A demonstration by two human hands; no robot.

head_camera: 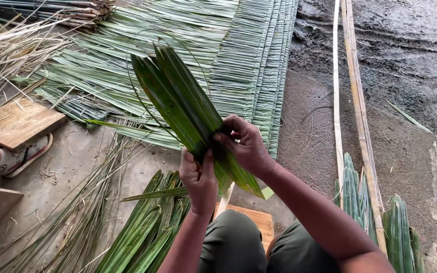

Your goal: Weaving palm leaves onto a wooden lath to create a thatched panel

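Note:
A bundle of long dark green leaf strips (180, 101) is held up in front of me, fanning out toward the upper left. My left hand (198, 179) grips the bundle from below near its lower end. My right hand (246, 144) clasps the same bundle from the right side, fingers curled over the top leaves. Both forearms reach up from my knees at the bottom edge.
A woven mat of pale green strips (244, 55) lies ahead. More folded leaves (145, 232) lie below left and at the right (375, 212). Bamboo poles (355, 101) run along the right. A wooden block (18, 121) and another person's sandalled foot (18, 156) are at left.

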